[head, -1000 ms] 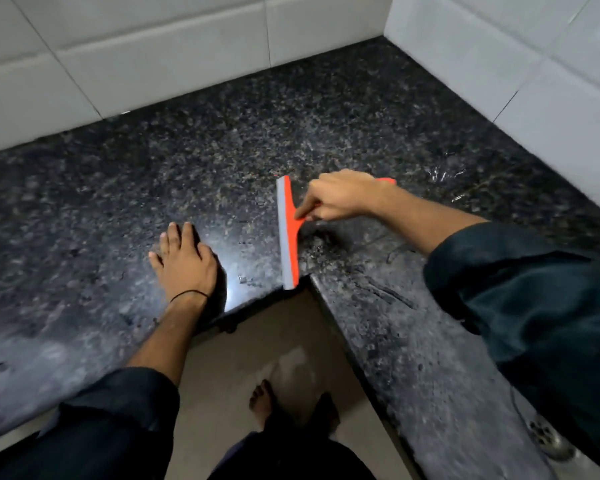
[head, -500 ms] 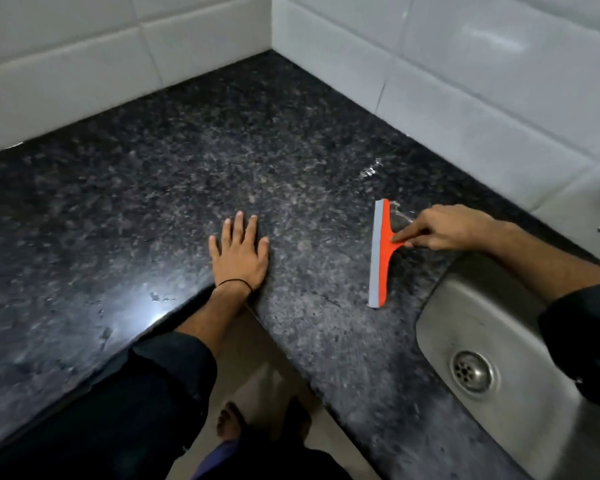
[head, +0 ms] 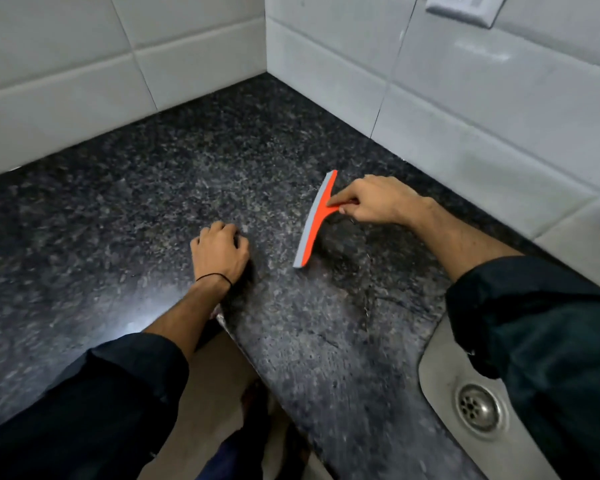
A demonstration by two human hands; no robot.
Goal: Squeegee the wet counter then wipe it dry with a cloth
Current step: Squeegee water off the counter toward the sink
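Note:
An orange squeegee (head: 315,221) with a grey blade rests its edge on the dark speckled granite counter (head: 146,202), tilted with its top toward the back wall. My right hand (head: 374,200) grips its short handle from the right. My left hand (head: 220,252), a black band at the wrist, presses on the counter near the inner corner edge, fingers curled under. Thin water streaks show on the stone to the right of the blade. No cloth is in view.
White tiled walls (head: 482,109) meet in a corner behind the counter. A wall socket (head: 463,8) sits at the top right. A steel sink (head: 440,382) with its drain (head: 478,408) lies at the lower right. The floor and my feet show below the counter's inner corner.
The squeegee and my right hand have shifted left, away from the sink, with the blade now tilted. My left hand has curled its fingers from flat. The view has swung right and up.

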